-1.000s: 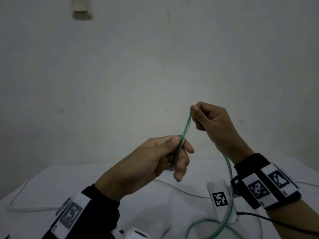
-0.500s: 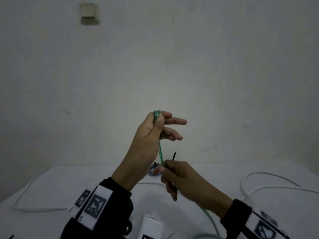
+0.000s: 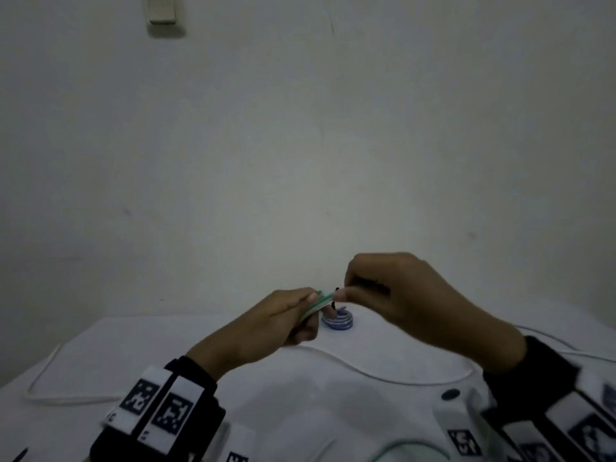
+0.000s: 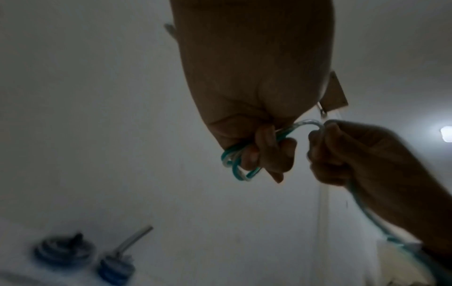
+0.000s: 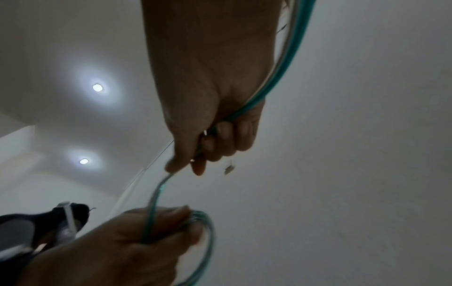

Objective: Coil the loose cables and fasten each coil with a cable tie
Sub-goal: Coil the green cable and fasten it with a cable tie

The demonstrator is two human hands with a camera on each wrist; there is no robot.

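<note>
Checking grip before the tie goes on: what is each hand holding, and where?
Left hand grips the green cable's wound loops; right hand pinches its free run just beyond them.

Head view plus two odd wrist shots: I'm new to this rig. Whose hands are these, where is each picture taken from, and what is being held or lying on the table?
No machine: one person, with a camera on the head and one on each wrist, the wrist views looking along the hand. The left hand grips a small coil of green cable. The right hand pinches the same cable's loose run, feeding it over. On the white table lie a blue-and-white coiled cable and a loose white cable.
</note>
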